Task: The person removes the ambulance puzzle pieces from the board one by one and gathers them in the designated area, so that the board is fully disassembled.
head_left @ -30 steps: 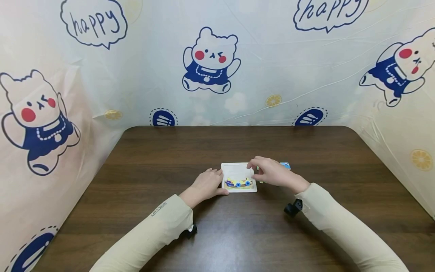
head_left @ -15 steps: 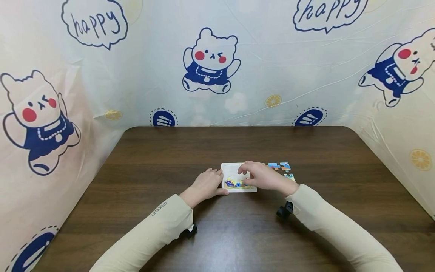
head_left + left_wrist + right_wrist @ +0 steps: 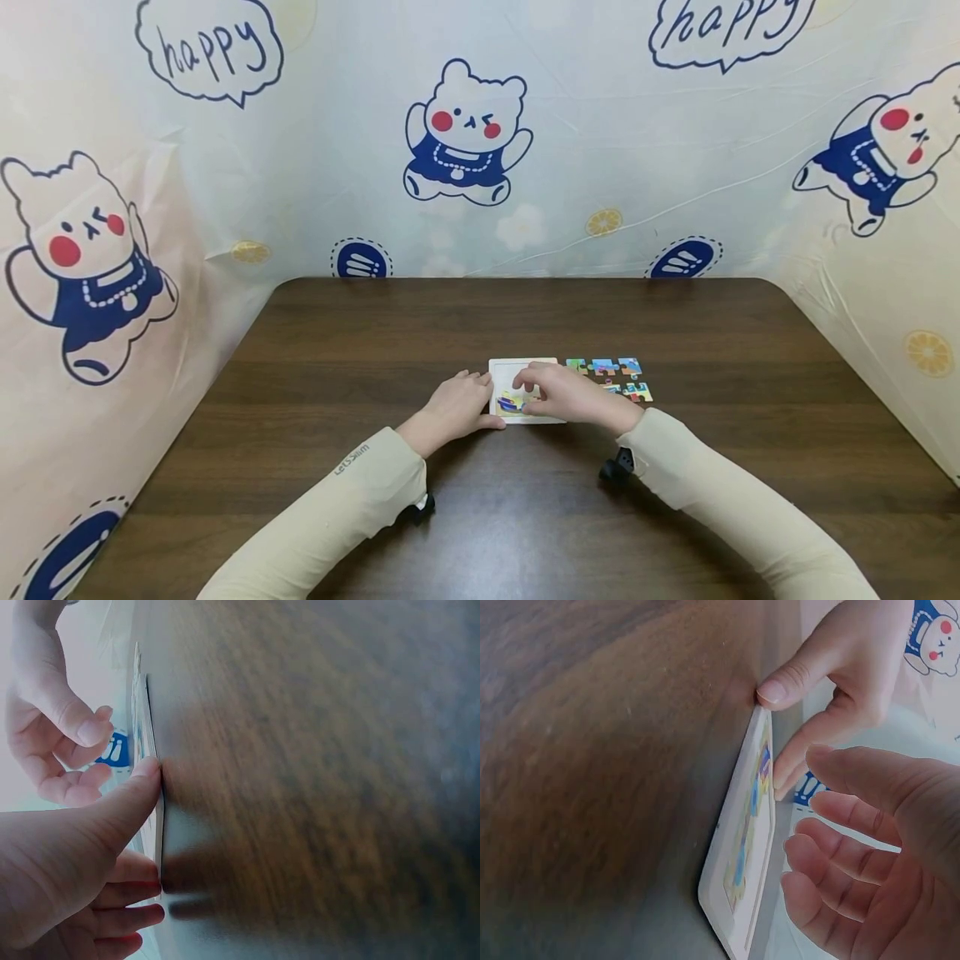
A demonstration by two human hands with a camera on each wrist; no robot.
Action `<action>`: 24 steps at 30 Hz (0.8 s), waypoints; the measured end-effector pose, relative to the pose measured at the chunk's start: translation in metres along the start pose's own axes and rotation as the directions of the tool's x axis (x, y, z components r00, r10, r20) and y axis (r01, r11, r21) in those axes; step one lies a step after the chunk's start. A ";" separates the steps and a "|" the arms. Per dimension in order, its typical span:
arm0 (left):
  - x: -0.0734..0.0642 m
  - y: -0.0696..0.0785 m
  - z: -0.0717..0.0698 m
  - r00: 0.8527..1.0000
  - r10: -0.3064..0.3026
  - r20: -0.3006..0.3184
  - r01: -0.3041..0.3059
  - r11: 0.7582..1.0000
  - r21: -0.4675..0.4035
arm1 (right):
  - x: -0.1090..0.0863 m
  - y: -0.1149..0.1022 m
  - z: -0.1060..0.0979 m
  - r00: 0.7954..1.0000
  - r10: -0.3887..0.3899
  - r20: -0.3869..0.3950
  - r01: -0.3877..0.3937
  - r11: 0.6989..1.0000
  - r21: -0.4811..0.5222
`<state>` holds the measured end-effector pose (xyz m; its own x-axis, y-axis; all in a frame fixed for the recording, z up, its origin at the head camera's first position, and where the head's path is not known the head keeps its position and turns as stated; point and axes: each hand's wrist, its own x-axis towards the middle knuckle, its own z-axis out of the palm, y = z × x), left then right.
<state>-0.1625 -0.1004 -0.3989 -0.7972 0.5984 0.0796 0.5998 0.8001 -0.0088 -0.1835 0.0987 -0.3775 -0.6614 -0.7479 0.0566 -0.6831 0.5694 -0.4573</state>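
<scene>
A white-rimmed jigsaw puzzle tray [image 3: 522, 362] lies flat on the table, its near strip filled with a yellow and blue picture. Along its left side rests my left hand [image 3: 456, 406], the fingers fairly straight against the edge and the thumb [image 3: 147, 768] at the near corner. Above the tray hovers my right hand [image 3: 573, 393], which hides much of its right half. In the right wrist view the right hand's fingers [image 3: 840, 855] are loosely bent and apart from the tray, with nothing visible between them. Blue and green jigsaw pieces [image 3: 603, 367] lie right of the tray.
Several jigsaw pieces form two rough rows beside the tray, the nearer row partly behind the right hand. The dark wooden table [image 3: 360, 333] extends around both arms. A printed cloth [image 3: 570, 125] with cartoon bears hangs behind and at both sides.
My right hand has moved left and slightly nearer over the tray, uncovering more of the jigsaw pieces at the right. The left hand and the tray stay where they were.
</scene>
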 end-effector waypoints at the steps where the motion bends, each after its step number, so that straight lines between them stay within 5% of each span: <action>1: 0.000 0.000 0.000 1.000 0.001 -0.001 -0.001 1.000 0.003 | 0.001 0.000 0.001 1.000 -0.001 0.003 0.001 1.000 -0.003; 24: 0.000 -0.003 -0.001 1.000 0.024 0.005 -0.024 1.000 -0.018 | 0.017 0.002 0.015 0.996 0.023 0.082 -0.017 0.996 -0.083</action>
<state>-0.1642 -0.1032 -0.3981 -0.7830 0.6175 0.0743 0.6196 0.7849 0.0068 -0.1917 0.0817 -0.3910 -0.6495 -0.7599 -0.0271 -0.6952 0.6080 -0.3834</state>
